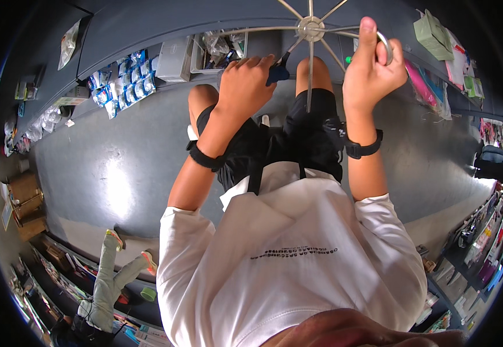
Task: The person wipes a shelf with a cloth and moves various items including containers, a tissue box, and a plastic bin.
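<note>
A metal hub with several thin spokes radiating from it stands before me at the top of the view. My left hand is palm down, its fingers curled over a dark blue item. A black piece joins that item to one spoke; the rest of it is hidden by my fingers. On the other side, my right hand has its thumb raised and its fingers bent around a curved metal rod. Beside this hand shows a small green tip.
Beyond my knees, a dark shelf holds a grey box, a bin of wrapped goods and blue-and-white packets. To the right hang a pink package and a green box. Another person stands at lower left beside stocked shelves.
</note>
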Available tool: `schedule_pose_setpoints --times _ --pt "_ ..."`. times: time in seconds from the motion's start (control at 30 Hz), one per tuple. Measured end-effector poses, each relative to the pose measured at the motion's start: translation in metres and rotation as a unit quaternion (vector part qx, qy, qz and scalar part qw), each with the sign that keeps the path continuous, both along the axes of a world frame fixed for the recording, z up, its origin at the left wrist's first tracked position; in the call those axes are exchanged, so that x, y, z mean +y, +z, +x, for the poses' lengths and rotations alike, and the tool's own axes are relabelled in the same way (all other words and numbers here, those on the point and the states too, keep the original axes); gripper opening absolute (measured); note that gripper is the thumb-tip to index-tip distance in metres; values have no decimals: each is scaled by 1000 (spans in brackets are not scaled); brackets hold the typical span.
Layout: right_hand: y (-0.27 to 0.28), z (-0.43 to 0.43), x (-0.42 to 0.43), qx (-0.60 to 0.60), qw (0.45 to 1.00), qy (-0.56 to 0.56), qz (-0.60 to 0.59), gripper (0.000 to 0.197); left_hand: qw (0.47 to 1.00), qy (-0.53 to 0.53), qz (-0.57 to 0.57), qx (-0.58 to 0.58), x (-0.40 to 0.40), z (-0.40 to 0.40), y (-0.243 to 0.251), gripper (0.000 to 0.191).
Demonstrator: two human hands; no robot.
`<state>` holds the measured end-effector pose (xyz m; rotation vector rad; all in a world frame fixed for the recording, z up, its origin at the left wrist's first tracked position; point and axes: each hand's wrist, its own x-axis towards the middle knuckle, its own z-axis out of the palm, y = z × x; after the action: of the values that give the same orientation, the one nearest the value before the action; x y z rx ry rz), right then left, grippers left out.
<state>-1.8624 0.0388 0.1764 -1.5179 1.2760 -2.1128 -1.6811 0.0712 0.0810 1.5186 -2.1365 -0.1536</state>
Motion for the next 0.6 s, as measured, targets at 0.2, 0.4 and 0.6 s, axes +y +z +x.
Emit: schedule_pose_setpoints --times 0.2,0.4,0.6 --pt "-8 18 12 55 993 99 13 57 1000 7 -16 -16 -2 -1 -6 47" --pt "-16 33 31 176 977 111 -48 58 999 32 12 -8 -13 -16 2 48" --pt "-9 -7 -9 -24 996 89 -11 56 996 13 -79 34 -5 -2 -3 63"
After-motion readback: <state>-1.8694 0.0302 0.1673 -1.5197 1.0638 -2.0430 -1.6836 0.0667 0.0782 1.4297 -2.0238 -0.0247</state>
